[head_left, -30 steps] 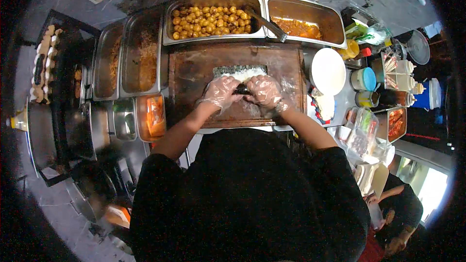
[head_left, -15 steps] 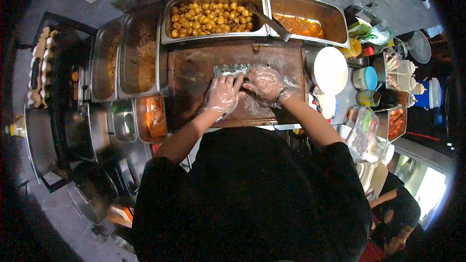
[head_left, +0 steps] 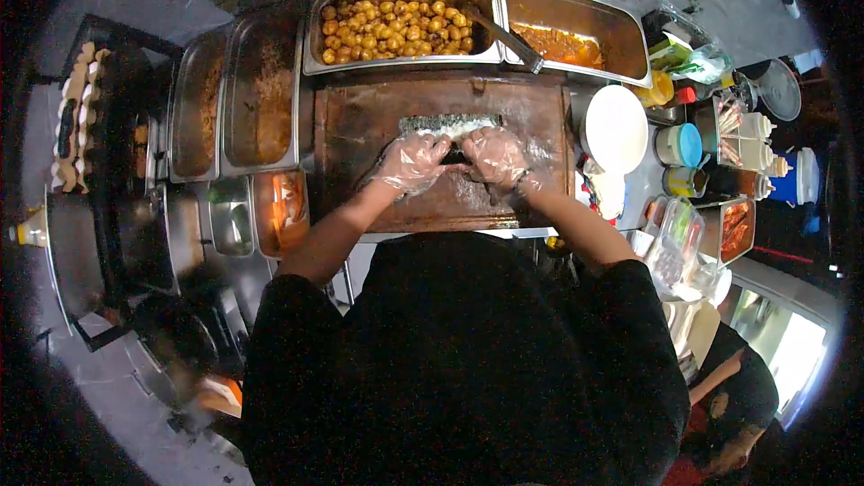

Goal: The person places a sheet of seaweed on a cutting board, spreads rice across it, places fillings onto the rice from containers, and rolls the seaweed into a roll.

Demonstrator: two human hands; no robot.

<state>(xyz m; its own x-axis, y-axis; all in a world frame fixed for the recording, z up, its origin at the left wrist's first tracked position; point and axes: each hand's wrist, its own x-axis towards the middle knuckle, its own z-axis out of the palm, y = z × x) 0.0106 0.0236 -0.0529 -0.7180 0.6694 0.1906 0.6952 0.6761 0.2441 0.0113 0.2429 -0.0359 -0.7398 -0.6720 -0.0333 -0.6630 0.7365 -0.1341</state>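
A dark seaweed sheet (head_left: 423,122) with white rice on it lies on the brown cutting board (head_left: 355,112) in front of me. Its near part is covered by my fingers, so the filling cannot be made out. My left hand (head_left: 414,165), in a clear plastic glove, is closed over the near left side of the seaweed roll. Beside it, my right hand (head_left: 493,159), gloved the same way, grips the near right side with curled fingers. A narrow gap separates the two hands, with the thumbs close to the board.
Behind the board stand a steel pan of small round golden-brown pieces (head_left: 396,31) with a utensil handle (head_left: 513,43), and a pan of orange-red food (head_left: 558,47). More steel pans (head_left: 263,99) line the left. To the right are a white plate (head_left: 615,130) and squeeze bottles (head_left: 754,126).
My fingers, flatter over the seaweed before, are now curled at its near edge. The left hand has shifted slightly left, and the right hand has turned more upright over the roll.
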